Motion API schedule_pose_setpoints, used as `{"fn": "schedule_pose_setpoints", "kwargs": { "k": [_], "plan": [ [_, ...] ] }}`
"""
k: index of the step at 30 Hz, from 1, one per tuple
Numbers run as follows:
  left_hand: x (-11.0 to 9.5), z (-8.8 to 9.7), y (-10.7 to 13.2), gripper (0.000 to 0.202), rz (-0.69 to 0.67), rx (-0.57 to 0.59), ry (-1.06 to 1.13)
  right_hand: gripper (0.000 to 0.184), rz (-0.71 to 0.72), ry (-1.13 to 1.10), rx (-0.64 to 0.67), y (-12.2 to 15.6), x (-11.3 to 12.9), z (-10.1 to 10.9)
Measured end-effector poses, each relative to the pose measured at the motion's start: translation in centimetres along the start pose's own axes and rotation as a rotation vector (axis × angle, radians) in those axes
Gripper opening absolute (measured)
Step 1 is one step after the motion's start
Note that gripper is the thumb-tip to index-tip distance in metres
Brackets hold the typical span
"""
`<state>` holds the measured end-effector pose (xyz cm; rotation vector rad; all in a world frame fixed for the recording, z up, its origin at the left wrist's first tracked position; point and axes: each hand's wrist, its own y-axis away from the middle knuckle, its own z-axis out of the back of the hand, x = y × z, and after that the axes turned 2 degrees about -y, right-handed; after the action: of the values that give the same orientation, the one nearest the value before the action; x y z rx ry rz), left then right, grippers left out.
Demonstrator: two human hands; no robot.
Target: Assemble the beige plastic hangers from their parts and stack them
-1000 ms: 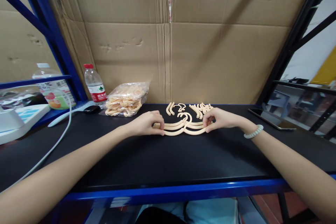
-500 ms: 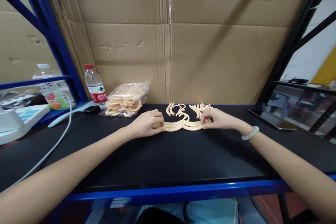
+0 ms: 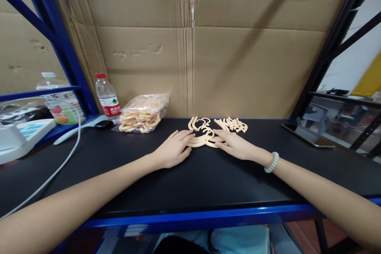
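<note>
One clear bag [image 3: 143, 116] of cream curved pieces lies at ten o'clock beside a water bottle [image 3: 107, 97]. Both hands lie flat, fingers spread: left hand [image 3: 173, 151] and right hand [image 3: 235, 146] touch the stacked curved pieces [image 3: 204, 139] at twelve o'clock on the black worktop [image 3: 190, 182]; a cardboard wall [image 3: 208, 51] stands behind.

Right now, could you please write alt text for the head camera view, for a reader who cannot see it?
Two bare hands, left hand and right hand, lie flat on a black table, fingertips touching a small stack of beige curved plastic pieces. A bag of similar pieces and a water bottle stand behind, before cardboard.
</note>
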<state>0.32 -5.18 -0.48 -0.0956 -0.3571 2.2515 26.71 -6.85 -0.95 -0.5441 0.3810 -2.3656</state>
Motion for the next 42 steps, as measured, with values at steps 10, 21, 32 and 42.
{"fn": "schedule_pose_setpoints", "kwargs": {
  "k": [10, 21, 32, 42],
  "plan": [
    [1.4, -1.3, -0.3, 0.04, 0.041, 0.027, 0.146, 0.046, -0.031, -0.082, -0.005, 0.1, -1.1, -0.7],
    [1.5, -1.0, -0.2, 0.039, 0.077, 0.056, 0.16, 0.033, -0.011, -0.058, -0.034, -0.2, -1.1, -0.5],
    [1.1, -0.7, -0.1, 0.037, 0.098, 0.014, 0.121, 0.03, -0.006, -0.061, -0.043, 0.0, -0.9, -0.4],
    [0.9, -0.5, -0.1, 0.033, 0.045, -0.085, 0.084, 0.027, -0.032, -0.028, -0.196, -0.1, -1.2, -0.6]
  ]
}}
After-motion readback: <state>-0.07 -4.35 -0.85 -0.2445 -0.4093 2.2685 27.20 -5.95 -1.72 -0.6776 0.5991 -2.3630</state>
